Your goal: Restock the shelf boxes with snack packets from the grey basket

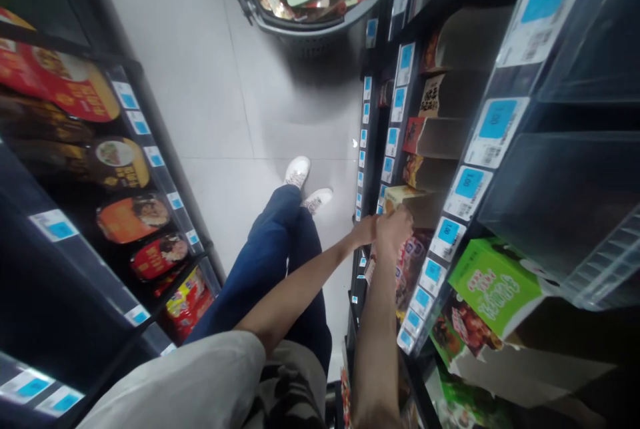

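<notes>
Both my arms reach into the shelf on the right, where the hands meet. My right hand (pixel 395 226) is curled at the front of a pale yellow carton (pixel 403 194), its fingers closed; what they grip is hidden. My left hand (pixel 368 230) is just beside it, with its fingers hidden behind the right hand and wrist. Red and purple snack packets (pixel 411 259) sit on the shelf close below my right hand.
A grey basket (pixel 320 30) full of green-labelled packs stands ahead in the aisle. Price-tagged shelf edges (pixel 470 182) run along the right, with a green carton (pixel 495 286). Packaged food bowls (pixel 133 216) line the left shelf. My shoes (pixel 299 170) are on the grey floor.
</notes>
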A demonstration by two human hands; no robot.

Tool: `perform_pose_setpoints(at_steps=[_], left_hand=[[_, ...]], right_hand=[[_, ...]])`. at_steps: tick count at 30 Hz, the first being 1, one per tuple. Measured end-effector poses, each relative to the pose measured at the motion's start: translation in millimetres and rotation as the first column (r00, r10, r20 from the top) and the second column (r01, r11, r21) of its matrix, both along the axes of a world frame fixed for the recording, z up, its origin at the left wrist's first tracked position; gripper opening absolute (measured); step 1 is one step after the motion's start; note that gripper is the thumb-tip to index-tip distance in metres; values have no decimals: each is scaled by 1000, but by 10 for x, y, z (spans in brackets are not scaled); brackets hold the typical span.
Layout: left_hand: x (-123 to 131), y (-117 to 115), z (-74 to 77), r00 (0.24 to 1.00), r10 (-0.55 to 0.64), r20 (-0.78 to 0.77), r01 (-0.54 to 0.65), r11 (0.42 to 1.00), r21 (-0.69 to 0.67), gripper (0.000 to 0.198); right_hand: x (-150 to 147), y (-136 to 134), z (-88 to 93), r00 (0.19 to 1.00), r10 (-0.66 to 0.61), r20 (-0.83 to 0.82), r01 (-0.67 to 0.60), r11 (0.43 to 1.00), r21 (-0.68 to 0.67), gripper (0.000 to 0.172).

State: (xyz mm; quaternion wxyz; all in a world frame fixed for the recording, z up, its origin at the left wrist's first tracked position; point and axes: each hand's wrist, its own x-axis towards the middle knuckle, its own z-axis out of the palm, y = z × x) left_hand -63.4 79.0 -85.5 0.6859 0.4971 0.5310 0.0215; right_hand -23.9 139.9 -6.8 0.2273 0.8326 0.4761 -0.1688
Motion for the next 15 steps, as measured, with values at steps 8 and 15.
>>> perform_pose_setpoints(at_steps=[8, 15], left_hand=[[-1201, -561, 223, 963, -15, -268, -19, 992, -125, 20], [-2543, -1263, 1332, 912, -49, -407, 1, 993, -117, 24]], right_hand=[[-336, -690, 262, 919, 161, -360, -8, 920, 391, 49], [-440, -1505, 357, 672, -194, -715, 118, 981, -155, 41]])
